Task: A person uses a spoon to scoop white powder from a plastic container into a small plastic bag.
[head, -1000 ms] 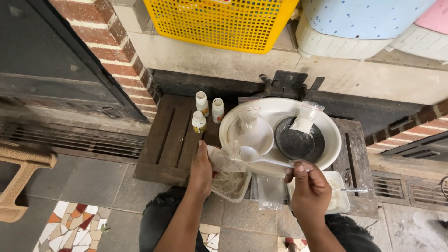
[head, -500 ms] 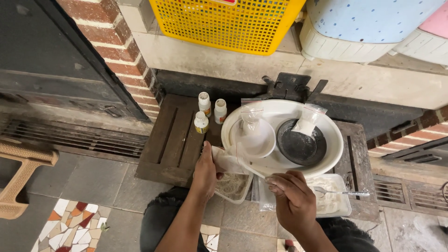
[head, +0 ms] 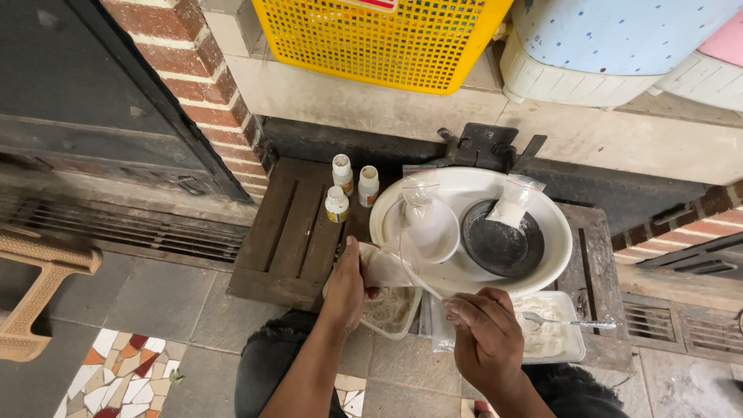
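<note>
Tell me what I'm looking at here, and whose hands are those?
A camera on a person's head looks down at their own two hands. The left hand grips a small clear bag. The right hand holds a white spoon reaching toward that bag. On the low wooden stand sit three little bottles and a big white basin holding a white bowl and a dark dish. Nearer lies a tray with white powder and a metal spoon.
</note>
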